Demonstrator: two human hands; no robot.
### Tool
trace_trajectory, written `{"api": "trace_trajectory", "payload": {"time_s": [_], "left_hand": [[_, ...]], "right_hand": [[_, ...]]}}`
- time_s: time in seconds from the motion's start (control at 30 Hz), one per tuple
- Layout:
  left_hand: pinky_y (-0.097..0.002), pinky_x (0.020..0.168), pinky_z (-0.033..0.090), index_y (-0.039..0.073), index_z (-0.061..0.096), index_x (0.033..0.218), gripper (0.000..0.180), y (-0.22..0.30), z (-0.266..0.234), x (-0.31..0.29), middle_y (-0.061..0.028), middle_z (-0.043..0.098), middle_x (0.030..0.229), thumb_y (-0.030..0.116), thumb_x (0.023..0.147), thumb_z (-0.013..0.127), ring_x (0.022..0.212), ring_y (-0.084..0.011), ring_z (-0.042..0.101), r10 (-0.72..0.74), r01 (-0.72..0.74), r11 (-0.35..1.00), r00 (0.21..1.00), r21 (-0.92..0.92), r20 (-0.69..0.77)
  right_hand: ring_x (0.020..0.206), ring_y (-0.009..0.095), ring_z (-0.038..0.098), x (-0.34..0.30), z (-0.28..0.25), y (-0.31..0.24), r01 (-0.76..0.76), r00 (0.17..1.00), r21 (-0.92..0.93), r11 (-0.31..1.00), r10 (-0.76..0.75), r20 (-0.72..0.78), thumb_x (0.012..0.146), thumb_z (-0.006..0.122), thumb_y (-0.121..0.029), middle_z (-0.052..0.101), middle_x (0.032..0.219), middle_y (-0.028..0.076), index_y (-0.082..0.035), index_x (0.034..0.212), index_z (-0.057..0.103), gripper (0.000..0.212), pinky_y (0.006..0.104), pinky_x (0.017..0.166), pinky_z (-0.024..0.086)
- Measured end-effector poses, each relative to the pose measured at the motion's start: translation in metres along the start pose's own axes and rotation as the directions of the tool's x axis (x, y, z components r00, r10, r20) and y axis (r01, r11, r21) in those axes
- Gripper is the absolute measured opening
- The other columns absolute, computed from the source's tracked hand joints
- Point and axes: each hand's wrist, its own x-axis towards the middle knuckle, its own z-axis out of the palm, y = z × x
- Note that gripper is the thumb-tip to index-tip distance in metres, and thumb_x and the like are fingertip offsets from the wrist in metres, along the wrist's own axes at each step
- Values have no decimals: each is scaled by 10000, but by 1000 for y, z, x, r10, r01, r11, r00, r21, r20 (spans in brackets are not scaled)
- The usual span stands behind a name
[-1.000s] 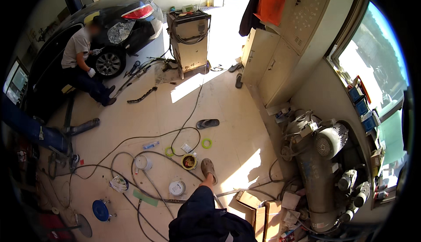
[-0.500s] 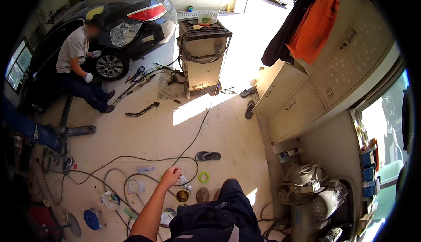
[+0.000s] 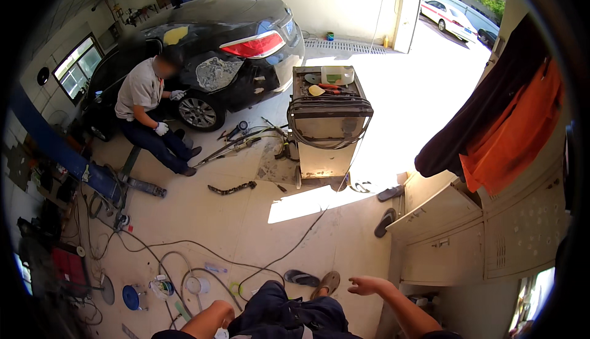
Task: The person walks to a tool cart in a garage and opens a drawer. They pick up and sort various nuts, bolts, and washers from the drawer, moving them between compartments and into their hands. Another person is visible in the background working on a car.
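My right hand point(image 3: 367, 286) hangs in the air over the floor beside a beige cabinet point(image 3: 467, 240), fingers loosely apart and holding nothing. My left hand point(image 3: 218, 312) sits low by my dark trouser leg point(image 3: 289, 314), curled, with nothing visible in it. One sandalled foot point(image 3: 327, 282) stands on the floor, a loose black slipper point(image 3: 300, 277) next to it. Rolls of tape point(image 3: 196, 285) and cables point(image 3: 203, 259) lie on the floor to my lower left.
A person in a grey shirt point(image 3: 144, 108) sits working at the rear wheel of a black car point(image 3: 227, 50). A cart with tools on top point(image 3: 329, 121) stands mid-floor. Dark and orange clothes point(image 3: 498, 124) hang over the cabinet. Tools, hoses and slippers point(image 3: 388, 207) litter the floor.
The view has tilted up and forward, bringing the car and cart closer. My left hand has drawn back toward my leg, and my right hand has come into view.
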Motion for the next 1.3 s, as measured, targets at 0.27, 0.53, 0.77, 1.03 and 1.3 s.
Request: {"api": "trace_trajectory", "payload": {"time_s": [0.27, 0.53, 0.77, 1.03, 1.3], "left_hand": [[-562, 980, 400, 162, 678, 1237, 353, 125, -138, -130, -65, 578, 1375, 289, 936, 544, 1236, -285, 554, -58, 228, 971, 510, 70, -858], [-504, 1021, 411, 97, 597, 1305, 522, 39, -268, -168, -171, 551, 1367, 396, 883, 525, 1280, -374, 507, 26, -581, 779, 408, -238, -913], [-392, 683, 537, 40, 642, 1068, 275, -137, -401, -269, -142, 708, 978, 244, 906, 555, 836, -270, 691, -156, -897, 440, -129, 48, -979], [-350, 643, 537, 55, 571, 1138, 246, -294, -415, -337, -108, 663, 994, 225, 979, 493, 827, -211, 666, -252, -858, -510, 219, -63, -943], [-319, 510, 405, 97, 592, 834, 191, -353, -342, -212, -44, 562, 714, 234, 944, 516, 615, -171, 529, -208, -736, -646, 424, -202, -882]], "right_hand": [[1126, 302, 592, -24, -155, -490, 903, 20, 425, 64, -994, 107, 1028, 392, -478, 596, 1231, 189, -9, 1282, 527, 551, 399, 953, 469], [1083, 382, 601, 81, -118, -573, 774, -268, 625, 96, -845, 462, 1053, 409, -367, 615, 1177, 276, 39, 1213, 570, 466, 441, 927, 459], [926, 416, 629, 195, -155, -661, 836, -446, 413, -361, -886, 129, 993, 464, -183, 638, 992, 255, 38, 1159, 547, 289, 468, 779, 517], [913, 421, 621, 245, -218, -702, 875, -410, 395, -282, -864, 293, 999, 458, -253, 627, 992, 264, 0, 1095, 551, 286, 490, 769, 496], [835, 364, 626, 330, -445, -519, 824, 515, 53, 564, -706, -486, 943, 537, -210, 628, 884, 189, -8, 981, 549, 206, 443, 718, 479]]}}
